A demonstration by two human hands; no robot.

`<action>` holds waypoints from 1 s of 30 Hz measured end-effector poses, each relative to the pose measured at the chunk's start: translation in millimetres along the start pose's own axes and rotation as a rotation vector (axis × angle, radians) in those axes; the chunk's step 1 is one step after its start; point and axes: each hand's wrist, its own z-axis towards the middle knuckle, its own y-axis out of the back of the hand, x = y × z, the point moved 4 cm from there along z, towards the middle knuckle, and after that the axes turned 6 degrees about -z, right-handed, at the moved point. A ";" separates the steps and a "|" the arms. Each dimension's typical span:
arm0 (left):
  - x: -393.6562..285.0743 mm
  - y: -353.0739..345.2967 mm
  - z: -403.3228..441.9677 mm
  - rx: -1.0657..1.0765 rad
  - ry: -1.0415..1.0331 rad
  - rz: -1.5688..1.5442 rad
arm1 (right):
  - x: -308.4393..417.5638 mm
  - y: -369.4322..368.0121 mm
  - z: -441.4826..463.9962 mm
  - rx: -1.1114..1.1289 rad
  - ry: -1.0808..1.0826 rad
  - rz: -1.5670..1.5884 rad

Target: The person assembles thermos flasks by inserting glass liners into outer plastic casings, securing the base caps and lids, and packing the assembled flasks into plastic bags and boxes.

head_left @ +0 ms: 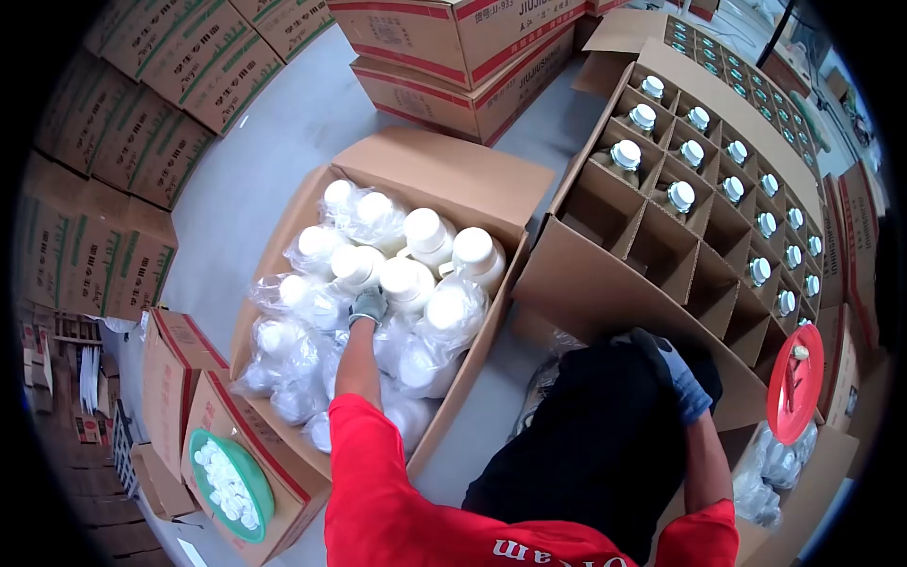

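Observation:
My left hand (368, 305), in a grey glove, reaches into an open carton (316, 208) of white plastic jugs. Its fingers are curled at the side of a white jug (357, 265) near the middle; the fingertips are partly hidden. Several jugs nearby, such as one white jug (428, 233) with a side handle, stand upright and bare. Others in the carton are wrapped in clear plastic bags (283, 345). My right hand (673, 376), in a grey-blue glove, lies stretched over my dark-trousered knee (605, 406) and holds nothing.
To the right stands a divided carton (586, 260) with several white-capped bottles (625, 155). A red plastic dish (782, 402) holds small items at its edge. At lower left, a green bowl (260, 482) of white caps rests on a carton. Stacked cartons (416, 94) stand behind.

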 end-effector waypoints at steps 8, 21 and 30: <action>-144.9 251.6 -170.2 -0.071 -0.161 -0.322 | 58.2 8.5 -7.7 -0.234 0.048 -0.218; -355.5 146.4 -384.3 0.265 -0.938 -0.908 | 70.6 83.9 -117.5 -0.451 0.336 0.390; -414.0 104.6 -409.7 0.447 -0.979 -1.281 | 52.1 38.7 -213.1 -0.440 0.468 -0.061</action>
